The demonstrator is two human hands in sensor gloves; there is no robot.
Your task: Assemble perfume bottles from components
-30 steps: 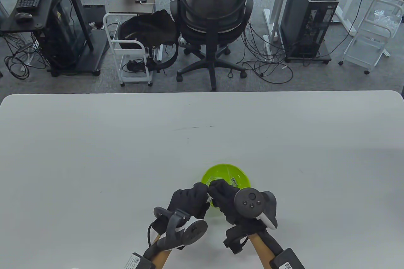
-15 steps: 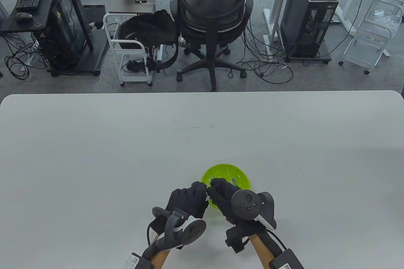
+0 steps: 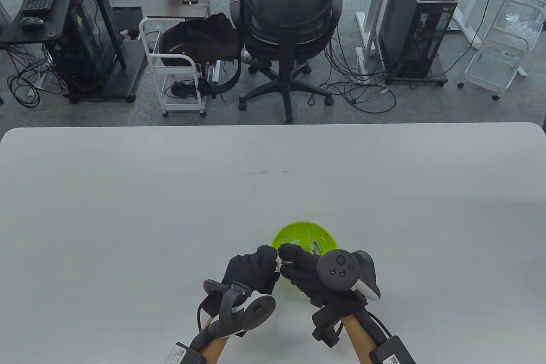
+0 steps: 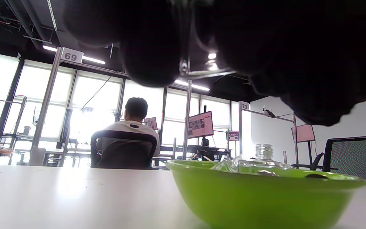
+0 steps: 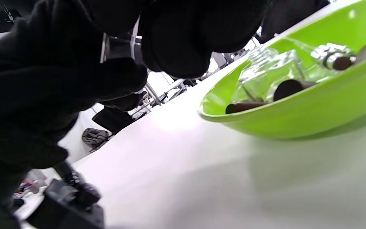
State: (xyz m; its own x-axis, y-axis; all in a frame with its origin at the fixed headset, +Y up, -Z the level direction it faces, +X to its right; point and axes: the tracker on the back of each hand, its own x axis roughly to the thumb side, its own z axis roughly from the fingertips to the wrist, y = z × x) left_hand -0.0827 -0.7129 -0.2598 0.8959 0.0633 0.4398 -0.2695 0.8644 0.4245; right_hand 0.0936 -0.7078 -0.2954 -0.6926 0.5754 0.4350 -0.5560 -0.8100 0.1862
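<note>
Near the table's front edge stands a lime green bowl [image 3: 324, 241]. It holds a clear glass bottle [image 4: 263, 157], dark caps [image 5: 287, 87] and a silver sprayer [image 5: 331, 57]. My left hand [image 3: 271, 260] and right hand [image 3: 285, 258] meet fingertip to fingertip just in front of the bowl's near rim. Between them is a small clear bottle [image 5: 117, 47], which the left fingers grip. The right fingers pinch a spray pump with a thin tube [image 3: 286, 262] at the bottle's top. Gloves hide most of both parts.
The white table [image 3: 170, 193] stretches wide to the left, right and far side of the bowl. Beyond its far edge a person sits in a black office chair [image 3: 290, 18], with carts, a computer tower and cables on the floor.
Both hands stay joined over the same spot. The right hand has rolled and shifted slightly right, and the left wrist has dropped a little toward the front edge.
</note>
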